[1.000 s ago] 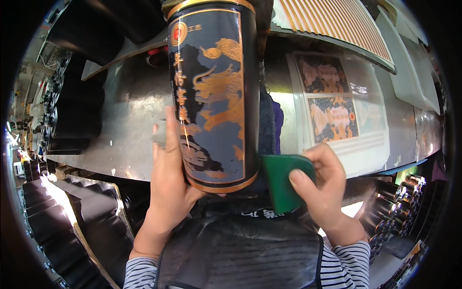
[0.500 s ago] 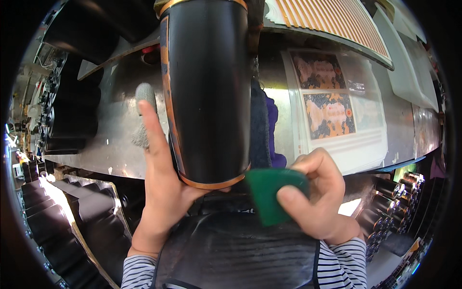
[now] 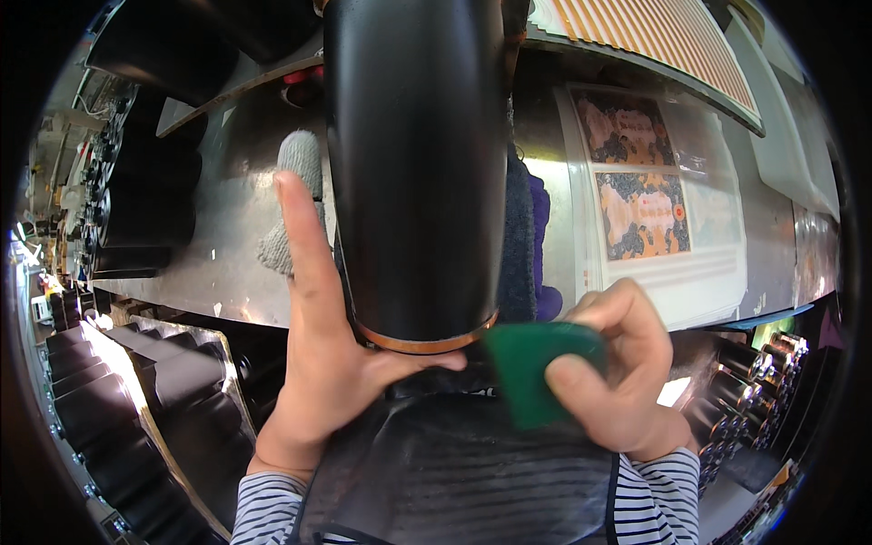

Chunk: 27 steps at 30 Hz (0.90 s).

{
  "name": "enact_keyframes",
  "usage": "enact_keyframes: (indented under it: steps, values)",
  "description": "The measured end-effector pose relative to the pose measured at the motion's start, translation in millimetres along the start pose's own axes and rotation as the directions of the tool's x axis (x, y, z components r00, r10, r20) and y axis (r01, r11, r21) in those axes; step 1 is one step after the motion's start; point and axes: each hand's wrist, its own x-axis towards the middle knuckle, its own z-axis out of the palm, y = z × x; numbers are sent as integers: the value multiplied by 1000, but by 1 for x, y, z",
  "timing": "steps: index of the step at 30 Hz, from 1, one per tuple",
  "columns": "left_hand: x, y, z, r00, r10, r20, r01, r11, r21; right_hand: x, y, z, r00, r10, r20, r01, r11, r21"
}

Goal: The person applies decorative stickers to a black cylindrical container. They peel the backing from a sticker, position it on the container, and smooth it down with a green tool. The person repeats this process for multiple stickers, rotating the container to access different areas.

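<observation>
While the right hand point(image 3: 618, 372) is pinching a green scraper point(image 3: 542, 372) between thumb and curled fingers, the left hand point(image 3: 331, 381) is sitting spread out at the near end of a big black cylinder point(image 3: 418, 173). Going by the head view, the only one we're getting, that cylinder is filling the upper middle, over the near part of the metal table point(image 3: 241, 286), with its far end running out of frame.

The left hand isn't clamping anything as far as I'm seeing: the thumb is reaching under the copper rim point(image 3: 427, 345) and the fingers, some wearing grey sleeves point(image 3: 300, 162), are pointing up the left side. The scraper is blurring a bit just beside the rim, so I can't tell if they're touching.

As for progress, the rim is already sitting in place, and the side facing us is showing plain black. Whatever the hidden sides are carrying, I can't say. With the tool in hand, I'm reckoning this one's mid-job rather than finished. Over to the right, two patterned prints point(image 3: 643, 216) are lying on a pale sheet point(image 3: 713, 286), looking not yet lifted, and a purple cloth point(image 3: 544, 250) is poking out beside the cylinder.
</observation>
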Motion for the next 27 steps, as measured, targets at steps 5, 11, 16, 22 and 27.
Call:
enact_keyframes:
  steps: [5,11,16,22,27]
  values:
    - [5,-2,-6,993,118,26,-120,979,166,9,11,-4,989,89,-118,-101,990,-99]
    - [-20,-14,-21,1000,6,5,-6,984,178,-1,9,-17,978,-129,-164,103,982,-157]
    - [-30,-3,-20,988,137,-75,-134,990,47,6,4,-19,959,-228,-167,181,950,-255]
    - [-8,19,-5,1000,-9,-6,8,997,-70,17,-3,-33,986,-165,-3,161,970,-184]
    - [-22,9,-12,994,68,-84,-58,992,116,17,-9,-18,919,-395,2,363,843,-397]
